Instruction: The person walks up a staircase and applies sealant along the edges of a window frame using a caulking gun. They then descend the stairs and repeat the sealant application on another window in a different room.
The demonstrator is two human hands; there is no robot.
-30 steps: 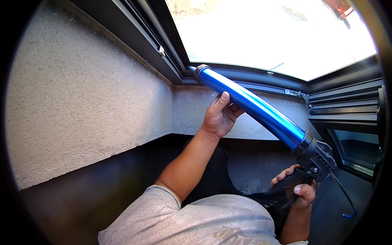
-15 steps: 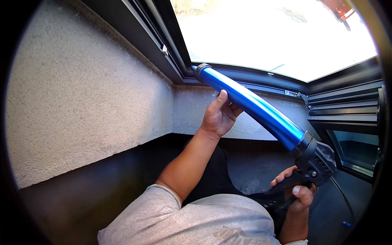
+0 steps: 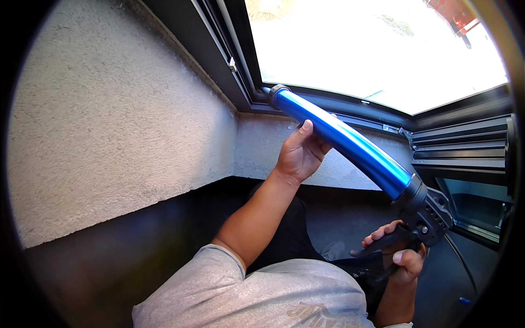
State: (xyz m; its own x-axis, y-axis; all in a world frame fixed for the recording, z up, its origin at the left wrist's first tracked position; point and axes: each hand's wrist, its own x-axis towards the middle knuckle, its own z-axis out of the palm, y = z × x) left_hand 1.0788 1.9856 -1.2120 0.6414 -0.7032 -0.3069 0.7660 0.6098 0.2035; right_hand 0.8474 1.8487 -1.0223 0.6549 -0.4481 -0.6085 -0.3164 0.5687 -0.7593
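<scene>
A caulking gun [image 3: 350, 147] with a shiny blue barrel and a black handle slants across the view. Its nozzle end lies at the lower left corner of the dark window frame [image 3: 333, 112]; whether the tip touches the frame I cannot tell. From below, my left hand [image 3: 302, 150] supports the barrel, thumb along the near side and fingers mostly hidden behind it. Around the black handle and trigger at the lower right, my right hand [image 3: 402, 254] is closed, partly covered by the handle.
Rough plastered wall [image 3: 120, 126] fills the left side. Beyond the bright window glass [image 3: 328, 49] there is a red object outside. An opened dark sash [image 3: 459, 147] stands at the right, with a metal hinge arm [image 3: 407, 136] near it. A thin dark hose [image 3: 462, 262] hangs behind the handle.
The caulking gun and my left hand appear slightly farther right in the view, along with the window corner. The nozzle end stays at that corner; both hands keep their hold.
</scene>
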